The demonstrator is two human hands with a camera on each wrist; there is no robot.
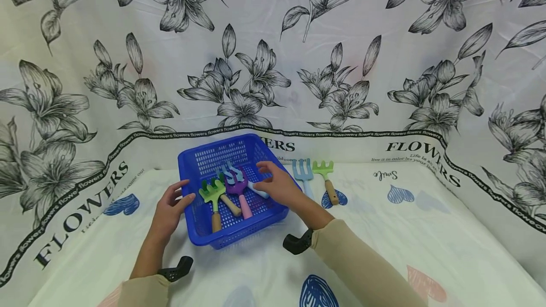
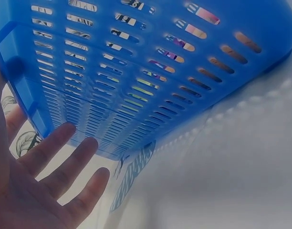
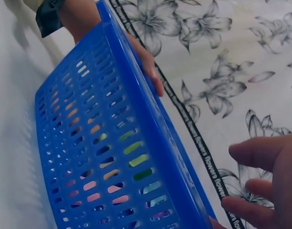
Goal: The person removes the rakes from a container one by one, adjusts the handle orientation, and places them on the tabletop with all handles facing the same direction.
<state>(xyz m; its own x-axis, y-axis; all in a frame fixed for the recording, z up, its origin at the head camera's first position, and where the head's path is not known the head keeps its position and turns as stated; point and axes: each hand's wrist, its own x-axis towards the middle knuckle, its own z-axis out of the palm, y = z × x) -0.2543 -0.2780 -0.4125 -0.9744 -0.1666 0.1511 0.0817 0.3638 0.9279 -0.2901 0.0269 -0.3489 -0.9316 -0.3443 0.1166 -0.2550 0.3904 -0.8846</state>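
Observation:
A blue plastic basket (image 1: 256,227) with slotted walls holds several small toy garden rakes. Among them are a green rake (image 1: 212,195) with a wooden handle, a purple rake (image 1: 236,187) with a pink handle, and a light blue rake (image 1: 258,190). A second wooden handle (image 1: 230,205) lies between the green and purple ones. My left hand (image 1: 168,210) is at the basket's left rim, its fingers spread beside the outer wall; whether it touches is unclear. Over the right rim hovers my right hand (image 1: 279,185), fingers loosely bent and apart, holding nothing visible.
Right of the basket, a light blue rake (image 1: 303,172) and a green rake (image 1: 324,169) with a wooden handle lie side by side on the white printed cloth (image 1: 371,250). A flower-patterned curtain (image 1: 294,60) rises behind. Black cameras (image 1: 298,242) sit on both wrists.

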